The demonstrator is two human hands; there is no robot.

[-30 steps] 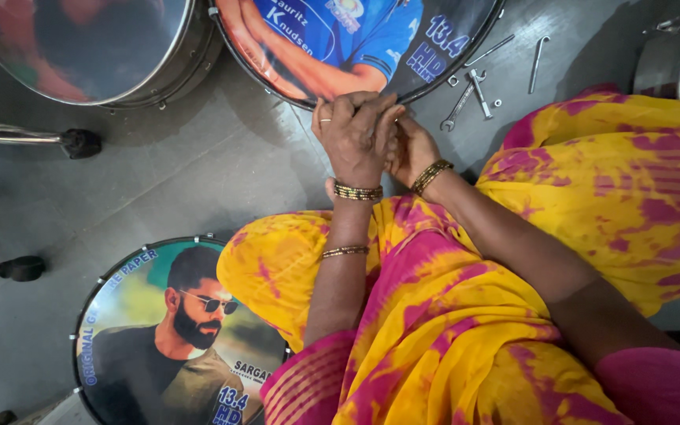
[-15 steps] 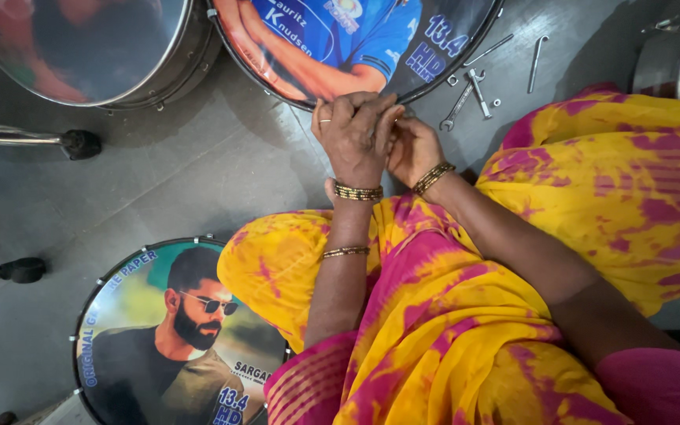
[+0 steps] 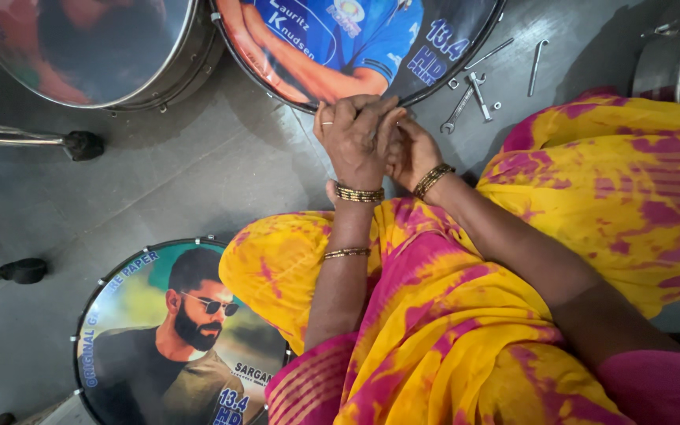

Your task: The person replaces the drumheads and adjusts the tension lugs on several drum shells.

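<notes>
Pressing together at the rim of the drum (image 3: 371, 55): left hand (image 3: 356, 142) curled over right hand (image 3: 415, 153), grip contents hidden; spanners (image 3: 466, 98) lying near on the floor (image 3: 159, 181).

Yellow-pink garment (image 3: 450, 315), gold bangles on both wrists, ring on left hand (image 3: 353, 142)

Both hands meet just above the middle of the frame, pressed together side by side. The left hand (image 3: 353, 138) lies back-up with fingers curled and a ring on one finger, its forearm running straight down toward the lower centre. The right hand (image 3: 412, 153) is tucked against it, partly hidden, its bangled wrist bent and its forearm stretching to the lower right.
</notes>
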